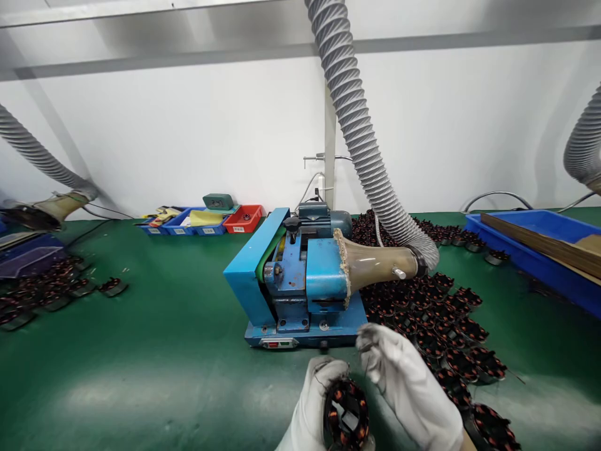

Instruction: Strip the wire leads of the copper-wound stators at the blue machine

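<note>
My left hand (313, 401), in a white glove, grips a motor stator (359, 408), a black ring with copper windings, at the bottom middle. The stator's open face is turned up towards me. Just right of it is my right hand (404, 382), also gloved, raised and apart from the stator. Its fingertips are darkened and pressed together; whether something thin is between them I cannot make out. Right behind both hands stands a blue belt sanding machine (286, 282), with a tan suction funnel (378, 260) on its right side.
Many similar stators (436, 313) cover the green table (154, 376) right of the machine, and more stators (47, 288) lie far left. A grey hose (347, 94) rises from the funnel. A blue tray (516, 219) with cardboard stands right; a red bin (243, 218) and blue bins (181, 225) stand behind.
</note>
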Demonstrator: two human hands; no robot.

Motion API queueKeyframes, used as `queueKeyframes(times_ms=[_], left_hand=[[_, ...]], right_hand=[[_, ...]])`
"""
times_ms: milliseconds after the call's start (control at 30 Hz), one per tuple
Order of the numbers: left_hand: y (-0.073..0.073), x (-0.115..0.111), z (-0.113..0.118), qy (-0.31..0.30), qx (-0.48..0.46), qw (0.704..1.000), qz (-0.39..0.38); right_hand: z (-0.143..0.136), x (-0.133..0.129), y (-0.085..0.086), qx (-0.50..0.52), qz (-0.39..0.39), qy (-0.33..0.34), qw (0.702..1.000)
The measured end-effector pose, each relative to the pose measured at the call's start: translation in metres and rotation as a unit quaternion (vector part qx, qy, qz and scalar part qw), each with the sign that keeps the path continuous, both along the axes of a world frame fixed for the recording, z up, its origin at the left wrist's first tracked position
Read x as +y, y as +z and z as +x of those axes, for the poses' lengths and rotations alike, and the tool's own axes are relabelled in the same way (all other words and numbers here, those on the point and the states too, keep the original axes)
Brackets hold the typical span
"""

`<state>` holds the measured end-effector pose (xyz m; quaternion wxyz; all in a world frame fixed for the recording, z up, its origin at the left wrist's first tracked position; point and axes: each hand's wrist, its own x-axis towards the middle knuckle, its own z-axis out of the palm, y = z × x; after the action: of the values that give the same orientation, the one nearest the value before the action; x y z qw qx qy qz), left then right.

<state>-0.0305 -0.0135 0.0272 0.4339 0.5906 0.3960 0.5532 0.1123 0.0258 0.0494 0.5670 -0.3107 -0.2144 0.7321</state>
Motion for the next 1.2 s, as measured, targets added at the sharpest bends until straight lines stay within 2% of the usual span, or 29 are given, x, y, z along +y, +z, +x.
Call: queueKeyframes(times_ms=[100,133,200,267,300,367,400,433,533,567,633,700,967,1100,1200], left_hand=[[-0.001,0.007,0.003,0.011,0.046,0.995,0.084],[-0.002,0.009,0.005,0.016,0.053,0.993,0.102],[-0.004,0.011,0.008,0.026,0.055,0.991,0.117],[-0.008,0.011,0.011,0.054,0.048,0.992,0.108],[-0.01,0.011,0.011,0.078,0.047,0.992,0.093],[-0.015,0.013,0.011,0.134,0.043,0.989,0.045],[-0.018,0.016,0.011,0.147,0.035,0.988,0.012],[-0.022,0.019,0.011,0.146,0.021,0.989,-0.027],[-0.036,0.032,0.015,0.126,-0.064,0.983,-0.118],[-0.041,0.037,0.017,0.125,-0.091,0.978,-0.137],[-0.049,0.047,0.022,0.14,-0.125,0.97,-0.151],[-0.051,0.056,0.027,0.143,-0.131,0.968,-0.158],[-0.036,0.078,0.03,0.146,-0.124,0.971,-0.144],[-0.036,0.082,0.03,0.145,-0.116,0.972,-0.146],[-0.038,0.078,0.027,0.141,-0.11,0.974,-0.14]], right_hand=[[-0.005,-0.002,0.003,-0.139,0.085,0.053,0.985],[-0.007,0.0,0.003,-0.148,0.086,0.047,0.984],[-0.01,0.005,0.003,-0.102,0.042,0.023,0.994],[-0.009,0.011,0.001,-0.033,-0.001,-0.043,0.999],[-0.008,0.014,-0.002,-0.023,-0.001,-0.1,0.995],[-0.007,0.015,-0.01,-0.073,0.023,-0.21,0.975],[-0.008,0.014,-0.015,-0.12,0.04,-0.227,0.966],[-0.01,0.012,-0.019,-0.167,0.06,-0.209,0.962],[-0.023,0.007,-0.032,-0.286,0.114,-0.095,0.947],[-0.028,0.007,-0.035,-0.321,0.123,-0.085,0.935],[-0.036,0.011,-0.04,-0.383,0.128,-0.102,0.909],[-0.041,0.019,-0.043,-0.406,0.125,-0.12,0.897],[-0.043,0.042,-0.045,-0.422,0.121,-0.141,0.887],[-0.044,0.044,-0.036,-0.433,0.123,-0.141,0.882],[-0.045,0.041,-0.037,-0.44,0.126,-0.147,0.877]])
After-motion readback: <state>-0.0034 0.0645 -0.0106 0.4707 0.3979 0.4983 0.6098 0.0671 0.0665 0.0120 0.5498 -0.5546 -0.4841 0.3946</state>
